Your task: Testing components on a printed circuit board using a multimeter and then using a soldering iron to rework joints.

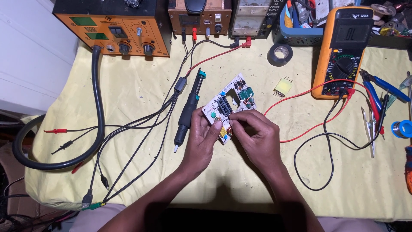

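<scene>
Holding a white circuit board point(228, 106) just above the yellow cloth point(141, 92) at the middle of the bench, the person has the left hand point(204, 135) clasped around the board's near left corner, thumb pressed on its face, while the right hand point(253, 133) pinches with thumb and forefinger at a small round part on the near edge (too small to tell what it is). The board tilts away from both hands toward the far right. Just left of the left hand lies one black desoldering pump point(188, 112) with a teal collar. At the far edge a blue basket point(296, 34) holds a jumble of tools I cannot make out singly. I count one yellow multimeter point(341, 51) with red and black leads trailing, one roll of black tape point(280, 54), one small yellow component with pins point(283, 87), one orange station point(116, 30) with a thick black hose point(99, 107), and several pliers point(377, 90) at the right.
</scene>
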